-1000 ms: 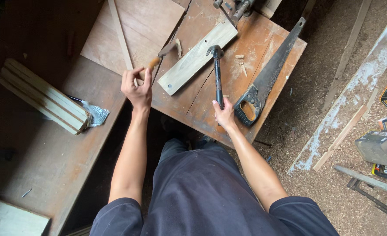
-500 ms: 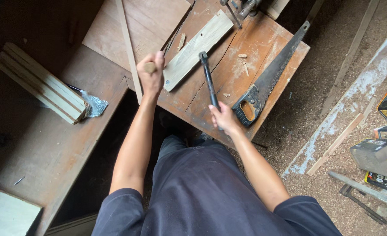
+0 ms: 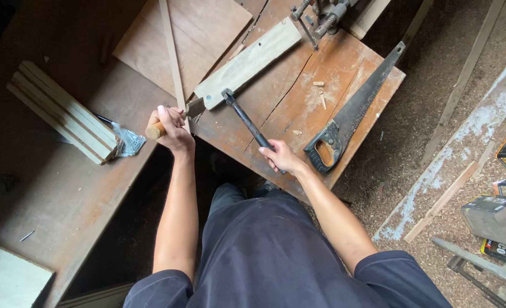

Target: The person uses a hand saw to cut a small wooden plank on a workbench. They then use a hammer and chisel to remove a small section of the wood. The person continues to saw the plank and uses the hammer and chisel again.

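1. Your left hand is clenched around the round wooden handle of a chisel; the butt of the handle sticks out past your fist toward the left, and the dark blade points right.
2. The chisel's blade tip sits at the near end of a pale wooden plank, touching it or just short of it; you cannot tell which from this view.
3. Your right hand grips the lower end of a dark hammer, fingers wrapped tight round the shaft.
4. The hammer's head lies up by the plank's near end, just beside the chisel blade.
5. The plank lies slantwise across a reddish-brown workbench top, which shows a long crack and a few wood chips.
6. A handsaw with a black handle lies on the bench just to the right of your right hand, blade running up and away.
7. A thin wooden strip stands just above your left hand, crossing a flat brown board.
8. A bundle of pale slats rests well to the left on a lower dark surface.
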